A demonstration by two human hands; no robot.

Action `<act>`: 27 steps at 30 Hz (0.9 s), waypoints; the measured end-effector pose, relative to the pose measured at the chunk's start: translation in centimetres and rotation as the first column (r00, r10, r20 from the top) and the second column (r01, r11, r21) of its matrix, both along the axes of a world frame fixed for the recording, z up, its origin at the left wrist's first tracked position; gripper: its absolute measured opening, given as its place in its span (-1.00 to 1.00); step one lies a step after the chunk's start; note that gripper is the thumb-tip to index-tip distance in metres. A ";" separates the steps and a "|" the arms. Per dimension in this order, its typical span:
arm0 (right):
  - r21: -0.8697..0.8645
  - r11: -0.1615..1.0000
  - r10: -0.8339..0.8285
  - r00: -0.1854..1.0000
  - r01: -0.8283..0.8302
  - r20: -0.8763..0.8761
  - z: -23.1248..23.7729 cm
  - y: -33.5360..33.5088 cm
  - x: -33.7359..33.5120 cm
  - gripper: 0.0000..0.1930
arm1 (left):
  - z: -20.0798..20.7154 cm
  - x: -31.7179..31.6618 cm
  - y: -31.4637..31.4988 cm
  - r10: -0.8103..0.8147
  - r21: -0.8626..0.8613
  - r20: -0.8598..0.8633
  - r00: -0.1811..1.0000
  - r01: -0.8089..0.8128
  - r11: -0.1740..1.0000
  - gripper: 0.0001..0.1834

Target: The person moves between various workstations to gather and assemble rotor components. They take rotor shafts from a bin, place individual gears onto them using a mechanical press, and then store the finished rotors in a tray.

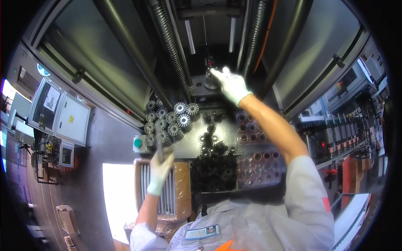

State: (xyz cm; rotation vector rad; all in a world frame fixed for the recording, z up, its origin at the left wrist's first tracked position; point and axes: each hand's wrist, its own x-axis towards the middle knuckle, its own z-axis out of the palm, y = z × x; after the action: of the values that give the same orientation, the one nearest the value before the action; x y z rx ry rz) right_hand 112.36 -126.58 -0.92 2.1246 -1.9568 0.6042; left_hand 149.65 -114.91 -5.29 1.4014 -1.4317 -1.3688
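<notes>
My left hand (161, 170), in a white glove, is closed round a grey metal shaft (159, 140) that points up and away, blurred by motion. It is above an open carton (183, 192) of similar metal shafts (168, 196). Stacks of slotted metal cores (172, 118) stand just beyond the shaft. My right hand (233, 85), gloved too, reaches far into the machine. Its fingers are partly stretched out beside a round metal fixture (212, 81), and I make out nothing held in them. The fingertips are close to a small dark and red part (210, 62).
Dark toothed discs (213, 171) lie mid-table. To their right are copper-coloured rings (259, 167) in clear trays. A green button (137, 143) sits at the table's left edge. Thick posts (289, 46) and coiled hoses (169, 37) flank the fixture.
</notes>
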 end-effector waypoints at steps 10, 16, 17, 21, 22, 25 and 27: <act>0.017 0.982 0.171 0.921 -0.189 0.351 1.5 15.4 -2.5 -0.62 | 10.5 -23.9 -15.7 -0.262 -0.290 -0.442 0.858 0.140 0.947 -0.65; 0.325 0.944 -0.177 0.918 0.056 0.354 -3.0 34.1 -6.8 -0.73 | 12.2 -28.0 -21.8 -0.242 -0.440 -0.471 0.848 0.013 0.898 -0.82; 0.362 0.928 -0.235 0.895 0.090 0.379 -3.0 36.6 -6.9 -0.74 | 12.0 -29.0 -22.7 -0.205 -0.534 -0.459 0.864 -0.084 0.841 -0.74; 0.424 0.883 -0.411 0.772 0.203 0.485 -3.8 43.5 -6.4 -0.77 | 14.4 -30.3 -25.1 -0.214 -0.641 -0.314 0.925 -0.040 0.766 -0.63; 0.442 0.871 -0.448 0.714 0.214 0.538 -4.1 44.5 -6.3 -0.77 | 14.3 -30.3 -25.3 -0.259 -0.666 -0.318 0.912 -0.021 0.746 -0.61; 0.264 0.948 -0.301 0.772 0.178 0.559 -4.8 42.2 -8.3 -0.75 | 11.9 -26.8 -29.9 -0.278 -0.807 -0.074 0.958 0.107 0.581 -0.57; 0.202 0.954 -0.300 0.694 0.222 0.654 -4.3 40.2 -9.5 -0.71 | 16.6 -27.0 -24.7 -0.185 -0.684 0.139 0.973 0.229 0.693 -0.56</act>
State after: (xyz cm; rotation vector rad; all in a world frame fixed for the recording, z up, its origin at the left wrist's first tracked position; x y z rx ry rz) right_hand 102.86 -86.36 -5.25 1.7423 -2.6494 1.4039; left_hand 122.60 -139.63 11.31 0.7903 -1.9242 -0.7463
